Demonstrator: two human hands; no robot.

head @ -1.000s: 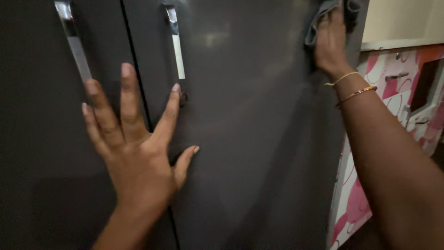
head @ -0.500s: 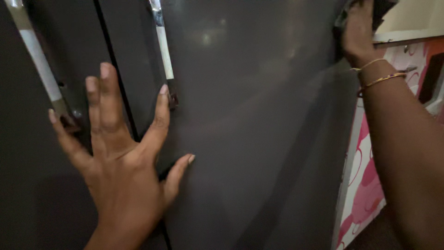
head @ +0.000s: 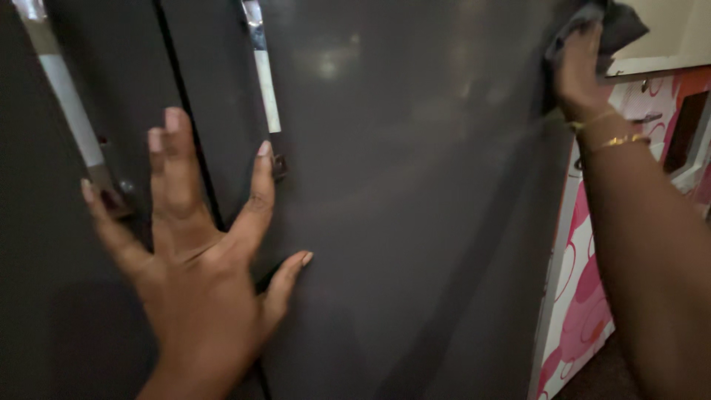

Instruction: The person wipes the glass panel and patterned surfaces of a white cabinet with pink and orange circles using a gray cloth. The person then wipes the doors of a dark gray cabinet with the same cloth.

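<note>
Doors: big dark grey shiny cupboard doors (head: 415,222) with long silver handles (head: 263,78), tops cut off.
Left hand (head: 200,289): fingers spread wide, flat on the doors, holding nothing.
Right hand (head: 581,70): up at the right door edge, fingers closed on a small dark grey cloth (head: 611,26), partly hidden.

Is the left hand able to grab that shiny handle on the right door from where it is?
Probably yes. The left hand lies flat and open across the gap between the two dark doors, and its forefinger tip sits just beside the lower end of the silver handle. Nothing stands between them.
</note>
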